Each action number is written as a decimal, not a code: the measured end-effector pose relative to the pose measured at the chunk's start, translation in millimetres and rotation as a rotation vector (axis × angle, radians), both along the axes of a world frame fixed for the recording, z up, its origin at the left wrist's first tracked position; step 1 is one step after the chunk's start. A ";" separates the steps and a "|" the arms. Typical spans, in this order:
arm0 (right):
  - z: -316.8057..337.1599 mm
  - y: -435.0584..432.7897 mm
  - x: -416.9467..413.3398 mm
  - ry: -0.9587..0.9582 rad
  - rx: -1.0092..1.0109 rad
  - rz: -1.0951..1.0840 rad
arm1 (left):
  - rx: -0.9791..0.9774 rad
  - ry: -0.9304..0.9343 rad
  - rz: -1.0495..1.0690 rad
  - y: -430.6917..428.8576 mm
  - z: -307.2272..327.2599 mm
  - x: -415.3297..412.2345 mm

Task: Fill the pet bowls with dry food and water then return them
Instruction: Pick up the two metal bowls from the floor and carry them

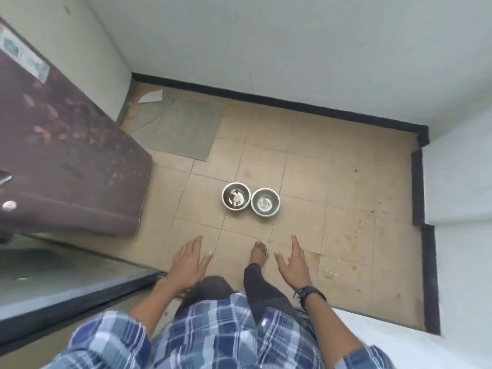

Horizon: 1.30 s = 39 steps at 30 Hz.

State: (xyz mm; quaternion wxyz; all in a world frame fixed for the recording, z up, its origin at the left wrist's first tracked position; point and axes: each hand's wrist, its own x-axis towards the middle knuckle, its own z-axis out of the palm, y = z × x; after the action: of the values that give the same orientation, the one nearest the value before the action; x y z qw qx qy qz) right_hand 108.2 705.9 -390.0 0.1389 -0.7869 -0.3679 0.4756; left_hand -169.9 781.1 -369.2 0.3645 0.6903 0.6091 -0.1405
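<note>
Two steel bowls (pixel 250 202) touching mid-floor — bare tiles around, left hand (pixel 190 262), right hand (pixel 294 263) spread, empty

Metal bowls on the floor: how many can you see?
2. Both stand side by side on the tiled floor ahead of the person: the left bowl, with a few dark bits in it, and the right bowl, which looks empty. Neither hand touches them.

The beige tiled floor (pixel 346 187) carries two steel bowls touching side by side: the left bowl (pixel 236 196) holds what looks like a few brown scraps, the right bowl (pixel 265 202) looks clear inside. A grey ribbed mat (pixel 183 126) lies toward the corner, a white scrap of paper (pixel 151 96) beside it, and a bare foot (pixel 259 252) stands near the bowls.
</note>
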 end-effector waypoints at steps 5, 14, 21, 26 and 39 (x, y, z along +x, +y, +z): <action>-51.8 78.9 38.7 0.044 -0.044 -0.073 | 0.009 -0.044 -0.016 94.9 -35.7 46.3; -341.7 192.4 76.1 0.147 -0.167 -0.344 | -0.190 -0.039 0.259 198.9 -341.3 84.8; -557.2 215.9 75.8 0.132 -0.198 -0.442 | -0.373 -0.028 0.910 234.2 -560.0 99.6; -602.7 210.5 68.7 0.311 -0.136 -0.721 | -0.477 -0.200 1.159 233.9 -609.3 95.2; -497.8 180.5 61.1 0.424 -0.086 -1.010 | -0.318 -0.329 1.216 238.1 -495.1 102.2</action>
State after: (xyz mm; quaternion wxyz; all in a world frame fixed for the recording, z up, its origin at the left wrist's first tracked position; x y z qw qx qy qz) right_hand 169.3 886.4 -887.8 0.3887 -0.7576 0.1114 0.5125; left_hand -67.7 1019.2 -864.3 0.5652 0.1725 0.7992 0.1099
